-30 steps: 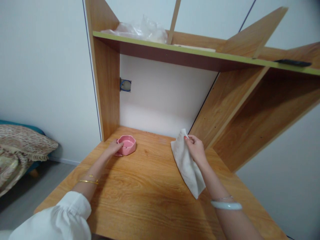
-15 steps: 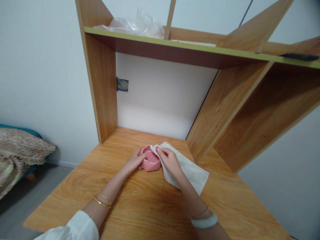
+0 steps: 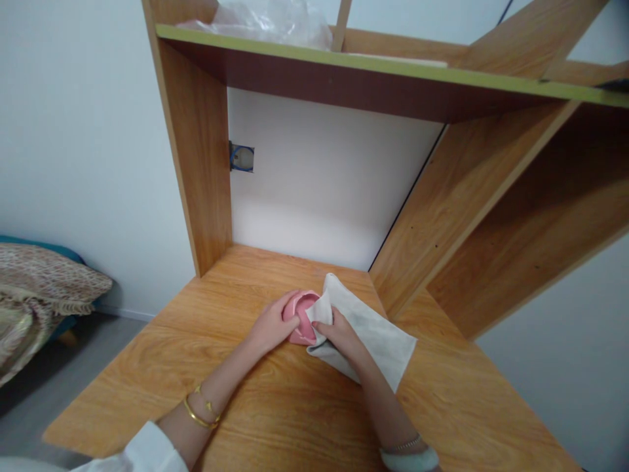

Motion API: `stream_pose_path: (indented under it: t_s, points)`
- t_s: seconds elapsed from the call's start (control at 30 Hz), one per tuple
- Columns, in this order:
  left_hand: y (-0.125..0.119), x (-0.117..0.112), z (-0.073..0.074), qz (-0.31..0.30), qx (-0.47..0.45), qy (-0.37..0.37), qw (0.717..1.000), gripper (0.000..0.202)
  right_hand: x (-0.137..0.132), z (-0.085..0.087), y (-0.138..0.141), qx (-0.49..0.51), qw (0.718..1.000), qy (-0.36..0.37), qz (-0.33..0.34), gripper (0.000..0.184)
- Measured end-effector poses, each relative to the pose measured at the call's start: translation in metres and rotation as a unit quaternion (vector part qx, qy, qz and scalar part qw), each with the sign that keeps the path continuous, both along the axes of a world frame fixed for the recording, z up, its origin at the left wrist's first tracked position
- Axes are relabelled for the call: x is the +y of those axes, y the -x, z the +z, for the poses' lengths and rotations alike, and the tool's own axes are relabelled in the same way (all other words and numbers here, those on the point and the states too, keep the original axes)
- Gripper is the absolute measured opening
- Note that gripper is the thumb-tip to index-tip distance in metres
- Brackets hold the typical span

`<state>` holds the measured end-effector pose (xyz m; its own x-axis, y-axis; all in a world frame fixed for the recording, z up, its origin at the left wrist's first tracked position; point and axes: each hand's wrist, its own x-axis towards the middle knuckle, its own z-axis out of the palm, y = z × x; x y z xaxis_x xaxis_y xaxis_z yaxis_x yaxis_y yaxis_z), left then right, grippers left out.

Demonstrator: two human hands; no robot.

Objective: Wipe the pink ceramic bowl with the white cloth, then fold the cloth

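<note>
A pink, many-sided ashtray [image 3: 301,335] sits on the wooden desktop, slightly tilted toward the cloth. My left hand [image 3: 274,324] grips its left side, thumb over the rim and fingers around the far wall. In my right hand [image 3: 343,332] is a bunched corner of a pale grey-white cloth [image 3: 376,331], pressed against the ashtray's right rim and inside. The rest of the cloth spreads over the desk beneath and to the right of that hand. Part of the ashtray's right side is hidden by the cloth.
The wooden desktop [image 3: 236,400] runs back to a white panel with an open socket box [image 3: 242,158]. Overhead, a shelf [image 3: 314,56] bears a clear plastic bag [image 3: 275,25]. Slanted boards [image 3: 466,203] rise at right. A fringed blanket [image 3: 49,278] covers blue furniture at left.
The left hand has shifted its hold further around the ashtray, which has turned and tilted. My right hand has moved slightly down and right with the cloth. The view has tilted down a little.
</note>
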<state>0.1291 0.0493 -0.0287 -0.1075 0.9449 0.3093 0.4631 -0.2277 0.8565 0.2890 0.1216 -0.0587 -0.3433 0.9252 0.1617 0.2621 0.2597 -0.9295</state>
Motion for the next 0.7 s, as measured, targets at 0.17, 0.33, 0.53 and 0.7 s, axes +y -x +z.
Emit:
stream_pose_path:
  t_s: [0.17,0.33,0.53,0.7]
  points:
    - [-0.007,-0.007,0.012,0.002,0.087,-0.006,0.996,0.061,0.001,0.001,-0.005,-0.034,0.999,-0.009,0.010,0.022]
    - [-0.011,-0.011,0.019,0.014,0.151,0.018,0.988,0.060,-0.002,0.014,-0.012,-0.137,0.978,-0.141,-0.074,0.029]
    - [-0.009,-0.011,0.028,-0.026,0.229,0.044,0.972,0.060,-0.005,0.017,-0.014,-0.185,0.964,-0.177,-0.075,0.038]
    - [-0.006,-0.013,0.024,-0.011,0.241,0.055,0.969,0.057,-0.005,0.013,-0.009,-0.147,0.980,-0.129,-0.038,0.031]
